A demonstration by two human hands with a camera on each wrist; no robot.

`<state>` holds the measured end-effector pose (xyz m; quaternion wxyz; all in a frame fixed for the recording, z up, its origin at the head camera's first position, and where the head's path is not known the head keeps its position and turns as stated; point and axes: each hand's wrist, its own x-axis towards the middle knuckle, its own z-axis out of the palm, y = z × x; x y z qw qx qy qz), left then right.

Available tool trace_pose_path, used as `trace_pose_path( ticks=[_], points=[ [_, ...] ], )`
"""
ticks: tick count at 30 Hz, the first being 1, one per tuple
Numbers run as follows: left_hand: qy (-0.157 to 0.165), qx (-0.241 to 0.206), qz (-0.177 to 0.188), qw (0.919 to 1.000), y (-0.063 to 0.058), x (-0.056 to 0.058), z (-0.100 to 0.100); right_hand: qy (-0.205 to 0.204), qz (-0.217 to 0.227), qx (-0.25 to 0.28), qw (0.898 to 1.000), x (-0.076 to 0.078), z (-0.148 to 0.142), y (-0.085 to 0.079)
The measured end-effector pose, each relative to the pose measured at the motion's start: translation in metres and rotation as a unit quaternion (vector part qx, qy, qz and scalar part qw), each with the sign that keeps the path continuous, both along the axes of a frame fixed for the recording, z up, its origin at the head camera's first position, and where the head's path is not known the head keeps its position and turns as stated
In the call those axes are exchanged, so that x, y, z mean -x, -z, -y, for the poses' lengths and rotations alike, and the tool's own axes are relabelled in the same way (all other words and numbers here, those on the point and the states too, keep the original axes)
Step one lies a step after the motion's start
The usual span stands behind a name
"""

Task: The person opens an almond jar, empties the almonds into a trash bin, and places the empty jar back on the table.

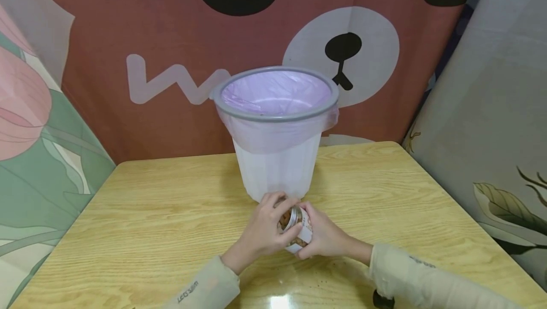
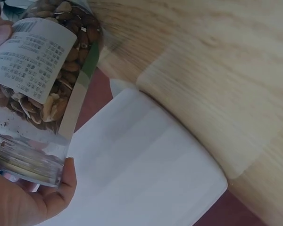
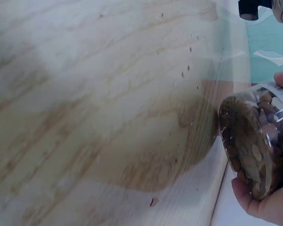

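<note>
Both hands hold a clear jar of almonds (image 1: 304,235), tilted in front of the bin. My left hand (image 1: 267,228) grips the rimmed top end, fingers and thumb spread round it. Around the jar's body, my right hand (image 1: 326,233) has its thumb and fingers. In the left wrist view the jar shows a white printed label (image 2: 35,59), almonds crowded behind it, and left fingers (image 2: 61,193) curled at the rim. The right wrist view shows the jar's base (image 3: 247,146), with right-hand fingers (image 3: 271,205) against it.
A white bin (image 1: 278,171) with a grey rim and pink-purple liner (image 1: 278,93) stands on the wooden table (image 1: 171,214), just beyond the hands. Small dark crumbs (image 3: 188,50) lie on the near tabletop. Printed cloths (image 1: 171,24) hang behind and at both sides.
</note>
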<state>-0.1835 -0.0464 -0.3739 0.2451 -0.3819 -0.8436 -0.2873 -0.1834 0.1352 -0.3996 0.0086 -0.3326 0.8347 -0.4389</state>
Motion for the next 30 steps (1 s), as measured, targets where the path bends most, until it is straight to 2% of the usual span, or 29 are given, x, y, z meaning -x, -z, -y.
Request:
trace_pose_path(
  ticks=[6,17,30],
  points=[
    [-0.002,0.006,-0.038,0.9993,-0.0016,0.0004,-0.0002,0.018,-0.003,0.003,1.000,-0.0029,0.0030,-0.0011],
    [-0.004,0.009,-0.041,0.9991,-0.0021,0.0007,0.0003,0.033,-0.022,-0.003,0.999,-0.0048,0.0050,-0.0003],
    [0.006,-0.006,-0.067,0.9977,-0.0011,0.0007,0.0000,0.030,-0.009,0.001,1.000,-0.0066,0.0054,-0.0010]
  ],
)
